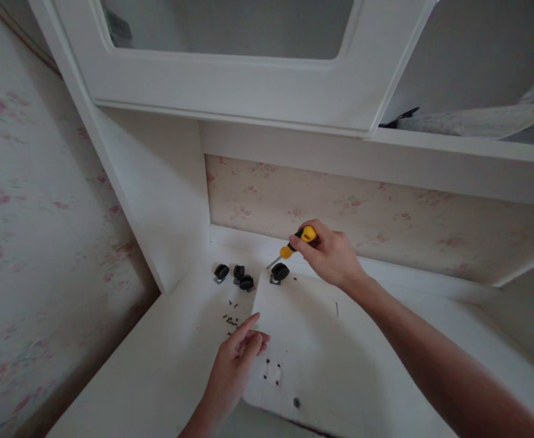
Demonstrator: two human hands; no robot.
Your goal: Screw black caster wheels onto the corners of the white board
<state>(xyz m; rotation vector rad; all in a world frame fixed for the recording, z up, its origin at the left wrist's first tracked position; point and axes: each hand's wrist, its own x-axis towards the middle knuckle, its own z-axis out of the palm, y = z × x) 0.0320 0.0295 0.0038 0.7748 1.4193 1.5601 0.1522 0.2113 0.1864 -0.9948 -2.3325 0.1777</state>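
Note:
My right hand (pixel 328 249) is wrapped round a yellow and black screwdriver (pixel 286 250), whose tip points down and left beside a black caster wheel (pixel 280 272). That caster stands at the far left corner of a white board (pixel 315 340). My left hand (pixel 244 347) hovers over the board's left edge, index finger stretched out and the others loosely curled, with nothing seen in it. Several small screws (pixel 231 320) lie just beyond its fingers. Further casters (pixel 221 271) sit to the left of the board. Several dark holes or screws (pixel 272 372) show in the board near my left hand.
A white cabinet (pixel 230 85) with a glass door hangs low above the work surface (pixel 157 365). Its side panel (pixel 157 194) stands at the left. Behind is a flowered wall (pixel 322 207). A dark round spot (pixel 297 402) is near the board's front edge.

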